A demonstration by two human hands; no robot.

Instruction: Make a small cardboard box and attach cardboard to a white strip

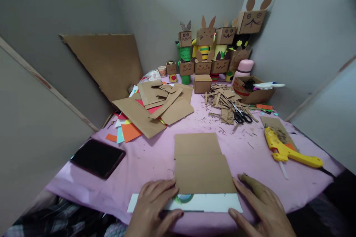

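A brown cardboard piece (201, 163) lies flat on the pink tablecloth (155, 155) in front of me, its near flap folded back and showing a white printed side (211, 203). My left hand (155, 207) lies flat with spread fingers on the near left corner of that white flap. My right hand (260, 203) rests flat at the cardboard's near right edge, fingers stretched out. Neither hand holds anything.
A yellow glue gun (286, 150) lies at the right, black scissors (241, 116) among cardboard scraps (222, 100) behind. A dark tablet (98, 157) sits left. Cardboard sheets and coloured paper (152, 107) pile at back left. Cardboard animal figures (217, 48) and a small box (251, 90) stand at the back.
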